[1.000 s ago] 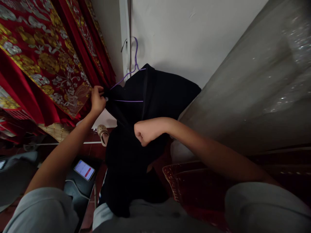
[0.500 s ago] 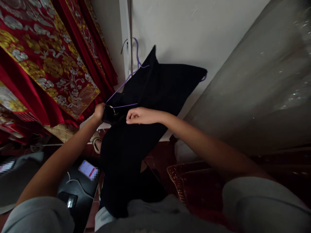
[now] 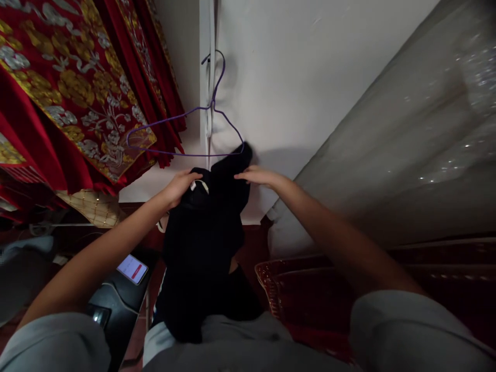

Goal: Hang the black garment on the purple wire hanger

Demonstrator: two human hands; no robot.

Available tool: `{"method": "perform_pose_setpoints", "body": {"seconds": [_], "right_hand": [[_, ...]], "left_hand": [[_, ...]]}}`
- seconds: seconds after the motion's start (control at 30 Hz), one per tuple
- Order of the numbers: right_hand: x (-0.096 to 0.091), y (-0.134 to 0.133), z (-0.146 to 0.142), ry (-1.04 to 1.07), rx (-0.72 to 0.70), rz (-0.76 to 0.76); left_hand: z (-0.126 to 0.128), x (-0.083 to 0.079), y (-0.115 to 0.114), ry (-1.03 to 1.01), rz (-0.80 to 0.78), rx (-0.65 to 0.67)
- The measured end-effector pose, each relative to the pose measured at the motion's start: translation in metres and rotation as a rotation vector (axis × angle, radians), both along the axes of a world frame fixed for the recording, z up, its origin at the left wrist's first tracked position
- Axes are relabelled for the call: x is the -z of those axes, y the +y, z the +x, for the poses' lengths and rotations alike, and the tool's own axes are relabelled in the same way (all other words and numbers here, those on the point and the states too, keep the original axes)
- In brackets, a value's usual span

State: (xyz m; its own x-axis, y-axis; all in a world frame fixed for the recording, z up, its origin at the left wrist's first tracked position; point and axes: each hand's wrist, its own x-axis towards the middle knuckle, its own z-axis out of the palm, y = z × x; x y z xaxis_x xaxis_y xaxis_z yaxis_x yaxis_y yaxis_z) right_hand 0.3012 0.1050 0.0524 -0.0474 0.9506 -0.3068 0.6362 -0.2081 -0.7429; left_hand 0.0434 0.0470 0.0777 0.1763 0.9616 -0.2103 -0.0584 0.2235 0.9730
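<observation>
A purple wire hanger (image 3: 182, 154) hangs by its hook from a white upright on the wall, its left half bare. Black cloth, apparently a shirt (image 3: 205, 232), hangs below and still covers the hanger's right corner. My left hand (image 3: 181, 187) is closed on the shirt's edge, beside an opening with a pale label-like strip. On the other side, my right hand (image 3: 256, 175) pinches the cloth just below the hanger's right corner. The lower part of the shirt drops in front of my legs and blends with other dark cloth there.
Red cloths with gold and silver embroidery (image 3: 77, 98) hang at the left. A lit phone (image 3: 133, 269) lies on a black seat (image 3: 116, 305) with a cable. Grey translucent sheeting (image 3: 372, 155) leans at the right, above a dark red trimmed piece (image 3: 310, 299).
The shirt has come off the hanger's left side and slid down. My left hand moved right and my right hand moved right and slightly up, now onto the cloth. The hanger swung level.
</observation>
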Motion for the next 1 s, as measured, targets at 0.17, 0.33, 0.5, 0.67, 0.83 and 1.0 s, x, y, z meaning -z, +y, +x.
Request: {"method": "perform_pose_setpoints", "body": {"seconds": [0.17, 0.33, 0.5, 0.67, 0.83, 1.0], "right_hand": [[-0.025, -0.038, -0.022, 0.427, -0.453, -0.059], [-0.046, -0.076, -0.07, 0.673, -0.561, 0.1], [-0.063, -0.087, -0.081, 0.644, -0.532, 0.077], [-0.094, -0.092, -0.059, 0.473, -0.716, -0.033], [-0.119, -0.087, -0.036, 0.32, -0.652, 0.109], [-0.103, -0.039, -0.022, 0.099, -0.312, 0.504]], "left_hand": [[0.025, -0.01, 0.006, -0.069, 0.196, -0.134], [0.021, -0.021, 0.005, 0.13, 0.521, -0.073], [0.003, -0.029, -0.014, 0.151, 0.466, 0.232], [-0.016, -0.028, -0.028, 0.157, 0.461, 0.289], [-0.054, -0.031, -0.024, 0.447, 0.486, 0.551], [-0.092, -0.024, -0.01, 1.089, 0.757, 0.485]]}}
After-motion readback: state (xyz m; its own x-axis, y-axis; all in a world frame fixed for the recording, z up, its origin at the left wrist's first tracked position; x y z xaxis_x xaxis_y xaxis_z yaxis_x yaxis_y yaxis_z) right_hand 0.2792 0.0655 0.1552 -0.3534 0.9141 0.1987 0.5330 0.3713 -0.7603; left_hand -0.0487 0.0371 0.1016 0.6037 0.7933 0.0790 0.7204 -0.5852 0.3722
